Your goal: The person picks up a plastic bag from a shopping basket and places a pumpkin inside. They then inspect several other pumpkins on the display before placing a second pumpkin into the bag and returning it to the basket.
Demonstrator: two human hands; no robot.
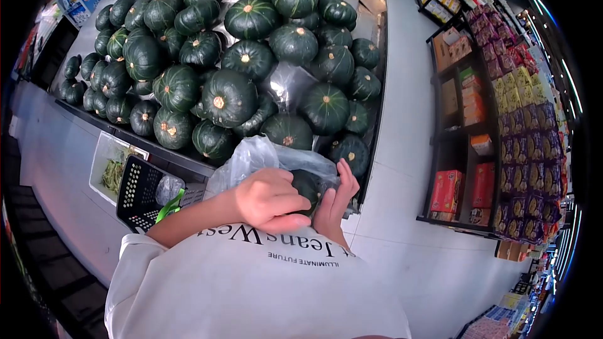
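Close to my shirt front, a dark green pumpkin (304,183) sits partly inside a clear plastic bag (251,156). My left hand (273,201) is closed, its fingers curled at the bag's near side, and it covers part of the pumpkin. On the other side, my right hand (338,202) holds the pumpkin through the bag, fingers stretched along its side. Just beyond the bag, more dark green pumpkins (287,130) lie heaped on the display stand. A black basket (135,189) with a green handle (169,206) is beside my left forearm, with crumpled clear plastic inside.
The display stand's dark edge (370,162) runs along the right of the heap. A white crate (103,160) with green stalks stands on the floor at left. Across the aisle floor (396,100), a shelf (433,132) carries boxes and packaged goods (531,144).
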